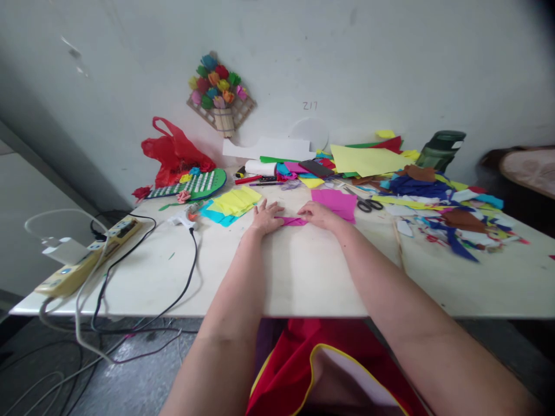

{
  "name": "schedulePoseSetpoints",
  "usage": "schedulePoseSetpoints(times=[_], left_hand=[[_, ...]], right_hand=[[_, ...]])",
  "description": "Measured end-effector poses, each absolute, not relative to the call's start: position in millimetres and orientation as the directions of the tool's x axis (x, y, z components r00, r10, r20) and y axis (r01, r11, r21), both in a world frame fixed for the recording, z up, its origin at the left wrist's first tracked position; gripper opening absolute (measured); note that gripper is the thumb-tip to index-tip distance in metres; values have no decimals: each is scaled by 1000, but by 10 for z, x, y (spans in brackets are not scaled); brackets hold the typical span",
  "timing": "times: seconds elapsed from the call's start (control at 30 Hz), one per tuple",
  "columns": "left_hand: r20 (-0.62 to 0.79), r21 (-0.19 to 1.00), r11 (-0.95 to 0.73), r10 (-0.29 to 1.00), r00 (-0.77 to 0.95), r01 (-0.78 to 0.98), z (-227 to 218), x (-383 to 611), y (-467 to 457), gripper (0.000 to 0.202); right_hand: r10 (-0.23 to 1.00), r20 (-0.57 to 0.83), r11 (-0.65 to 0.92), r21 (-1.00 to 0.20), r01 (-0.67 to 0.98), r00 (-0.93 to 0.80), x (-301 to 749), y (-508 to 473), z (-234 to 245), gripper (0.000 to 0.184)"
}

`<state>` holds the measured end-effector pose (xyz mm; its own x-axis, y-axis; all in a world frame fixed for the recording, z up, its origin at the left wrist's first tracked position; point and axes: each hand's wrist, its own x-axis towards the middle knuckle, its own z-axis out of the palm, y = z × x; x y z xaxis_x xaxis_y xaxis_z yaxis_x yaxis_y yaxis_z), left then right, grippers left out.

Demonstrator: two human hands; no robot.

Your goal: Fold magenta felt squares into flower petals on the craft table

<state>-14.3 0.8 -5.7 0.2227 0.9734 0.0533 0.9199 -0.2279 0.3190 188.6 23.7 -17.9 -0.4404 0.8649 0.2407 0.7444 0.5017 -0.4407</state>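
A narrow folded strip of magenta paper (293, 221) lies on the table in front of me. My left hand (266, 218) rests at its left end, fingers spread and the thumb side touching the paper. At the right end, my right hand (321, 216) has its fingers drawn together on the strip; the fingertips partly hide its edge. Just behind my right hand is a flat sheet of magenta paper (336, 202). Yellow paper sheets (236, 200) lie over blue ones (220, 215) to the left of my left hand.
Black-handled scissors (370, 205) and heaped paper scraps (459, 214) lie right, a dark green bottle (440, 151) behind. On the left are a glue gun (186, 218), its cable, a power strip (87, 260) and a red plastic bag (173, 153). The table's front edge (312, 316) is close to me.
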Motion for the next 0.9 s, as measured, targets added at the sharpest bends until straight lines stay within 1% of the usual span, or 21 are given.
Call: schedulePoseSetpoints(times=[0.07,0.2,0.33,0.47,0.57,0.63,0.8,0.9], left_hand=[[53,328,-232,972,228,916,-60,-147,17,49],[55,365,-249,968,247,897,-59,-153,26,49],[74,402,-260,965,252,878,-63,-153,22,43],[118,433,-277,961,250,858,-95,-157,37,35],[132,453,-278,961,244,847,-120,-162,60,32],[136,466,-273,962,237,841,-128,-162,71,29],[137,477,-272,962,235,836,-115,-151,69,22],[181,478,-299,954,241,826,-93,-149,52,19]], right_hand=[[869,233,494,-452,743,-436,1890,230,-165,23],[867,230,498,-436,749,-442,1892,223,-143,23],[863,241,505,-415,757,-444,1853,201,-115,21],[855,257,515,-322,794,-450,1772,151,-102,23],[842,280,527,-235,817,-462,1715,115,-108,20],[839,286,526,-206,825,-464,1686,97,-109,17],[848,287,512,-223,830,-446,1648,80,-91,12],[845,308,519,-274,810,-437,1648,81,-95,9]])
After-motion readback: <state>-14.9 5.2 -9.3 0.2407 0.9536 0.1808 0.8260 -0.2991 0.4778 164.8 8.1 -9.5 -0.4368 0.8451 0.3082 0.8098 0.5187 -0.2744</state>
